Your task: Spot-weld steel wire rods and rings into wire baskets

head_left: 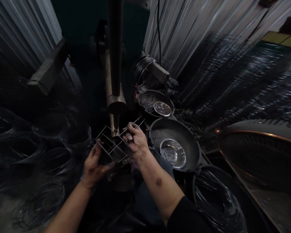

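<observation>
A small rack of thin metal wires (118, 149) is held at the tip of an upright metal rod of a machine (115, 124). My left hand (93, 166) is closed on the left edge of the wire rack, thumb up. With thumb and fingers pinched, my right hand (137, 140) grips the right part, where two wire ends stick out past the fingers. The rack lies tilted between both hands; the exact contact with the rod tip is too dark to tell. Right of my right hand, a shiny metal bowl (180, 158) of short metal pieces sits in a dark round pan (156, 126).
Behind stands another pan (140, 95) with a dish of small pieces (162, 108) and a round wire grid (147, 100). Wire coils (49, 195) lie at the left, more coiled wire (215, 194) at lower right. A large fan-like round guard (259, 129) rises at right.
</observation>
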### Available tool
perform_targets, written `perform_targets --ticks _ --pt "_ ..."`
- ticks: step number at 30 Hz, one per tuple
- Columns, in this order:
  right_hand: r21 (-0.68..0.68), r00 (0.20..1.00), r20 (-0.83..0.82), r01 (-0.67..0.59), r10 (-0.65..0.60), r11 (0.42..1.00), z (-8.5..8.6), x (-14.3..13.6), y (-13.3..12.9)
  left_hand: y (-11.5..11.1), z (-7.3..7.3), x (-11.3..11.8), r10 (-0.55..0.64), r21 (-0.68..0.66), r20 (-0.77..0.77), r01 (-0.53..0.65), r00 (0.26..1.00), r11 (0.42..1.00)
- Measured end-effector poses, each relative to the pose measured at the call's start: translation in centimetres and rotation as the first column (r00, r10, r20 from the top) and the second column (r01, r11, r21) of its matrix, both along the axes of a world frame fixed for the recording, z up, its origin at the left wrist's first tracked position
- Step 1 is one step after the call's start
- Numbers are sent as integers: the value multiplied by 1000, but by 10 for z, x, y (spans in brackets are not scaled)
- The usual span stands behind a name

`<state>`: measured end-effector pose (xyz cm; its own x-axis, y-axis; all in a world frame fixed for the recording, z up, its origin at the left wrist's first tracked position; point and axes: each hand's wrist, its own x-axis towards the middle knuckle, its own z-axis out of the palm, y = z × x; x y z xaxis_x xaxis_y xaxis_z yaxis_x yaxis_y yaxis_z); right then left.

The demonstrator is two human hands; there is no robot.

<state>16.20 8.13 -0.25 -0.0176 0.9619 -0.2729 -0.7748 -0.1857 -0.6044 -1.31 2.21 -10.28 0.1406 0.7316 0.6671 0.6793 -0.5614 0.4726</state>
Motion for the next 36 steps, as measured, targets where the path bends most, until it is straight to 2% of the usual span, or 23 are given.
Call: perform_targets --ticks 7,16,24,29,32,36 --pt "7 1000 14 -6 6 1000 6 -3 9 10 4 -1 3 -8 40 -3 999 1000" --pt "-76 999 47 12 -8 997 9 -8 21 19 13 -4 45 2 1 -45 999 999" --pt "-71 999 48 27 -23 997 9 -8 22 21 14 -4 23 -22 22 -23 999 1000" --pt "-9 998 50 27 -26 1000 7 -9 21 20 16 -1 -6 -25 72 8 997 1000" --pt "-4 996 70 48 -48 999 5 -9 19 20 18 2 17 -77 108 -8 994 997" --pt "-37 983 112 152 -147 988 1 -5 13 18 23 7 46 -198 162 -14 986 980"
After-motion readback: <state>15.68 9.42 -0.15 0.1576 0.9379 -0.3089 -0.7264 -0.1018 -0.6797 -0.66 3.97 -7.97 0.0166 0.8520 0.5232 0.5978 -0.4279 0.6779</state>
